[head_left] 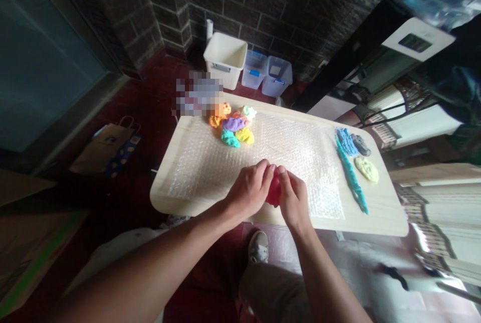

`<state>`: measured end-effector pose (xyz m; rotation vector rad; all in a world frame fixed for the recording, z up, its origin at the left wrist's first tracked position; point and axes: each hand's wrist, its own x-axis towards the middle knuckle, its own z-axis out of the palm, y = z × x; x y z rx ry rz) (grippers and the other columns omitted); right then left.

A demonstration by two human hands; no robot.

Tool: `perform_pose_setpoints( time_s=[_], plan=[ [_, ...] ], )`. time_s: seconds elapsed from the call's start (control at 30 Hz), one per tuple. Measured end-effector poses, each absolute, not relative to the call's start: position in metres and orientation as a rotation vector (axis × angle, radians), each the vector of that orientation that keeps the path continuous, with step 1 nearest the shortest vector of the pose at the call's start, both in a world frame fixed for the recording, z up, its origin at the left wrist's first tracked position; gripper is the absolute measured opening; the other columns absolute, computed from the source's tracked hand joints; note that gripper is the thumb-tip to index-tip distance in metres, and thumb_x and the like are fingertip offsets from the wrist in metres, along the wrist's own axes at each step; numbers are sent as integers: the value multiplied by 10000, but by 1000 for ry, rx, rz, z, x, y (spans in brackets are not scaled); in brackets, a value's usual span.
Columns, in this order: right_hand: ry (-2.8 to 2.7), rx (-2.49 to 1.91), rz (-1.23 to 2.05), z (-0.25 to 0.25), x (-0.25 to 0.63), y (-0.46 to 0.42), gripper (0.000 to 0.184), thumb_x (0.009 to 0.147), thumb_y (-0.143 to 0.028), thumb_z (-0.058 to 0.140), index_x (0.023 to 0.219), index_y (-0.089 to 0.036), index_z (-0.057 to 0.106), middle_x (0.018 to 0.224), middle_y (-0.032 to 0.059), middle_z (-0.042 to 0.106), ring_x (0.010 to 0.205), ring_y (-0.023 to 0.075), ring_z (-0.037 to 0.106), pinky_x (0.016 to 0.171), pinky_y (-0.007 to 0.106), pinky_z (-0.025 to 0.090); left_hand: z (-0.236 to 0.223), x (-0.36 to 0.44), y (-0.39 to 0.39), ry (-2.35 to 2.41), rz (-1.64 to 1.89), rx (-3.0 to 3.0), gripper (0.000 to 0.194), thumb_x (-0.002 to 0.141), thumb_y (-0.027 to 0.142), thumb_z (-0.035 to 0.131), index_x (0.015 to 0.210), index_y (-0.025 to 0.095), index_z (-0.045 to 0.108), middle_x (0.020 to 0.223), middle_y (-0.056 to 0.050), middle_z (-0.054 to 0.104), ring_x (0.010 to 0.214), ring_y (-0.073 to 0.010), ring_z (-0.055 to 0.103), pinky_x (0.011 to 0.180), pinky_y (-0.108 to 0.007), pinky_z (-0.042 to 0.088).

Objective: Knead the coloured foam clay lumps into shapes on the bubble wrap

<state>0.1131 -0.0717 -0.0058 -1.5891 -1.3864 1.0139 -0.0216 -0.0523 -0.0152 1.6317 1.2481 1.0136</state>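
A lump of red modelling clay is pinched between my two hands above the table's front part. My left hand grips its left side, thumb and curled fingers pressed together. On the other side my right hand is closed on it, thumb on top. Below lies a sheet of bubble wrap. Purple clay, teal clay, yellow clay, orange clay and pale green clay sit clustered at its far left.
At the table's right are a long turquoise clay strip, blue clay, grey clay and pale yellow clay. Behind stand a white bin and two clear boxes. A paper bag is on the left floor.
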Motion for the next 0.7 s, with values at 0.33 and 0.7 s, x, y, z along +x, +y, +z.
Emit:
perform_pose_setpoints(
  time_s=[0.33,0.7],
  plan=[
    [-1300,-1466,978,-7,116,-72,557,1026,-655,556,683,-217,522,618,-27,449,566,136,393,500,274,326,-11,-23,-50,1199,1090,1709,365,1095,365,430,758,227,447,654,26,532,597,-134,514,642,-280,357],
    [-1434,-1398,997,-1,116,-72,537,1041,-613,564,678,-225,484,629,-36,409,575,132,354,520,272,313,-11,-28,-49,1126,1089,1659,397,1078,357,437,707,216,448,619,30,489,583,-128,465,622,-290,322]
  ],
)
